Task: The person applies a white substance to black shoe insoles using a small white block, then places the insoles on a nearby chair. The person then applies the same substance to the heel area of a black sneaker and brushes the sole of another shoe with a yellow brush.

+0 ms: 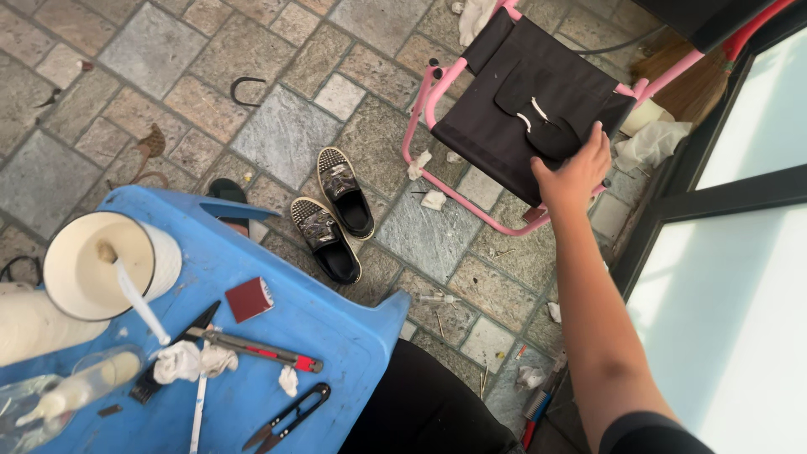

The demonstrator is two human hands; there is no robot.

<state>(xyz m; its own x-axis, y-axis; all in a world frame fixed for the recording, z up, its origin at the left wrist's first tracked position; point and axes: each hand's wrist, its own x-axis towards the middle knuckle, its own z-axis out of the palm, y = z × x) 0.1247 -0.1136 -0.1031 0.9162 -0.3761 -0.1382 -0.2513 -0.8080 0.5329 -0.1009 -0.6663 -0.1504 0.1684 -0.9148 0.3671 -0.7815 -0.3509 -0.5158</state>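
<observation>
Packages: a clear plastic bag [34,412] lies at the lower left corner of the blue counter [336,328], crumpled and see-through, with a pale cream squeeze bottle [80,388] inside it.
Containers: the bottle is slim, lying tilted, its pointed white nozzle toward the lower left.
Rolls: a large white roll [97,265] stands at the counter's left edge, round, cream-white, open end facing up.
Labels: none can be made out on the bag, bottle or roll.
Signs: none visible.
Screens: none visible.
</observation>
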